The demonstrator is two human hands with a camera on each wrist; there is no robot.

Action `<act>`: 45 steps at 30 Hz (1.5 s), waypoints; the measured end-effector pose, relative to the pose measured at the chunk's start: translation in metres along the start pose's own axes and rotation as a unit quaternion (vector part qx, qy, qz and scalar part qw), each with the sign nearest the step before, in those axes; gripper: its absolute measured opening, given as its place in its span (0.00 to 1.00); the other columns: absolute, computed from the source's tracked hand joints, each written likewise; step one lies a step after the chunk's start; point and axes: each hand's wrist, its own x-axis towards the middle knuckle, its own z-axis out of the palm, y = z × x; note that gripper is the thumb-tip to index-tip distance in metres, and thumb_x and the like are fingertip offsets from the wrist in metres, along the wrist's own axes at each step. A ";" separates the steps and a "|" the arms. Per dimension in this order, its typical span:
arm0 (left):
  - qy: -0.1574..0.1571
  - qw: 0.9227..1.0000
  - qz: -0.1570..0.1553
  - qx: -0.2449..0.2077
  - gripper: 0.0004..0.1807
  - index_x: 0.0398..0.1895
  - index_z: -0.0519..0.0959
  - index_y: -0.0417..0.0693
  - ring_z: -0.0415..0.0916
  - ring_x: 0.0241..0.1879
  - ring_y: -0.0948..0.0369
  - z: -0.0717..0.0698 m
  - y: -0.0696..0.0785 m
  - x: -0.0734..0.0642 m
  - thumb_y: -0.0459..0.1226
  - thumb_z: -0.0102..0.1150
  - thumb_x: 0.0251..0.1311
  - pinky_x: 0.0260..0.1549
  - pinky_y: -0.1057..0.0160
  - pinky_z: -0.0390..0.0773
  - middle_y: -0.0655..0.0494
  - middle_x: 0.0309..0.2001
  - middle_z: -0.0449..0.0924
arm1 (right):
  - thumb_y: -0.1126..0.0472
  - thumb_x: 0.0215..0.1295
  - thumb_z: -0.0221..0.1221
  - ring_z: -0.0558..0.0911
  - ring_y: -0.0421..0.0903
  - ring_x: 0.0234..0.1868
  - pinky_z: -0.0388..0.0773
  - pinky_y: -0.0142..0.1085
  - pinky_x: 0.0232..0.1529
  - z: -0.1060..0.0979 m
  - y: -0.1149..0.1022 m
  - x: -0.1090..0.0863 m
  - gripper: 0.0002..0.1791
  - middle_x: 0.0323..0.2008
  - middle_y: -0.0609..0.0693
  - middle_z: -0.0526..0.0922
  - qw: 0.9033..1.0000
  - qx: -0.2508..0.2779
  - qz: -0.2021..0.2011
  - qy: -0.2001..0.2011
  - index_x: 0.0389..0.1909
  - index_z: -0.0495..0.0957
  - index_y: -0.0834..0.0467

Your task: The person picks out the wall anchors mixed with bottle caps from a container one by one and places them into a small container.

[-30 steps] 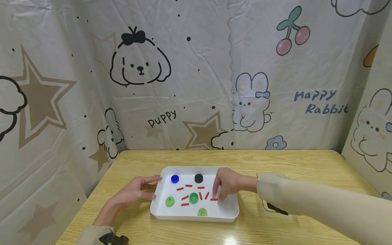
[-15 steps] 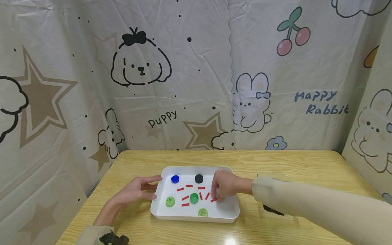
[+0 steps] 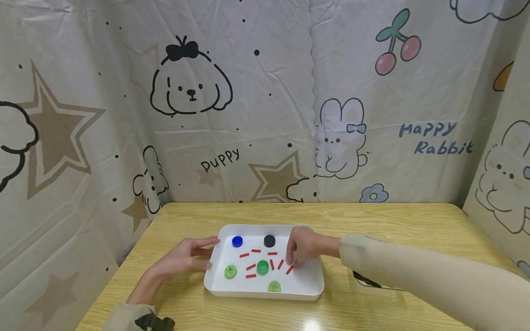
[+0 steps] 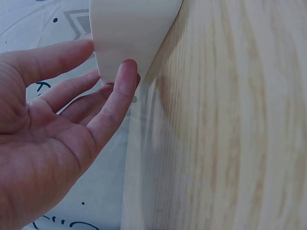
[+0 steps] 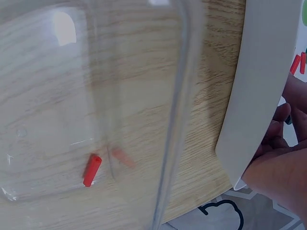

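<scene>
Counter [image 3: 198, 214] in pale wood carries one white tray [image 3: 298, 286] in the head view, and in the tray lie five round caps: one blue cap [image 3: 237, 241], one black cap [image 3: 269, 241] and three green caps [image 3: 230, 271]. Eight red sticks [image 3: 256, 251] show among them, most near the middle green cap [image 3: 262, 267]. The left hand [image 3: 188, 255] is at the tray's left wall, fingers extended. The right hand [image 3: 305, 246] reaches into the tray's right part, fingers curled down, tips at the upper end of the rightmost stick [image 3: 289, 270]; whether they pinch or only touch it I cannot tell.

In the left wrist view, the loosely spread fingers touch the tray's wall near its corner.

In the right wrist view, one clear box [image 5: 173, 139] stands on the counter just beside the tray, one red stick [image 5: 92, 171] visible within its outline and one fainter red patch [image 5: 123, 158] near it. Two of the tray's sticks show past its wall; the right hand's fingertips are partly hidden.
</scene>
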 end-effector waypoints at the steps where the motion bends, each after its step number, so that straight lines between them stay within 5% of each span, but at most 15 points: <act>1: -0.001 1.000 0.002 0.000 0.41 0.76 0.67 0.30 0.70 0.69 0.34 0.000 0.000 0.000 0.31 0.72 0.61 0.65 0.42 0.74 0.31 0.78 0.59 | 0.75 0.51 0.77 0.72 0.40 0.28 0.66 0.30 0.29 0.000 0.000 0.000 0.14 0.22 0.41 0.82 1.000 0.000 0.000 0.000 0.21 0.89 0.53; 14: -0.002 1.000 -0.002 -0.006 0.41 0.76 0.67 0.30 0.70 0.69 0.34 0.001 0.002 -0.001 0.30 0.72 0.60 0.64 0.42 0.75 0.31 0.78 0.58 | 0.77 0.50 0.76 0.69 0.39 0.27 0.63 0.31 0.28 0.003 -0.003 0.004 0.15 0.19 0.41 0.78 1.000 0.007 0.006 0.002 0.22 0.90 0.51; 29: -0.004 1.000 0.003 -0.006 0.41 0.76 0.66 0.29 0.70 0.69 0.34 0.001 0.002 0.000 0.30 0.72 0.60 0.64 0.43 0.76 0.31 0.78 0.58 | 0.76 0.50 0.77 0.78 0.42 0.32 0.75 0.34 0.36 0.004 -0.005 0.004 0.14 0.24 0.41 0.85 0.999 0.018 0.036 -0.001 0.22 0.89 0.52; 45: -0.001 1.000 0.001 0.001 0.40 0.76 0.67 0.30 0.71 0.68 0.34 0.002 0.003 -0.002 0.29 0.71 0.60 0.62 0.45 0.78 0.30 0.79 0.56 | 0.75 0.53 0.76 0.77 0.40 0.30 0.73 0.32 0.34 0.004 -0.004 0.002 0.14 0.23 0.40 0.85 1.000 0.003 0.001 -0.010 0.22 0.90 0.52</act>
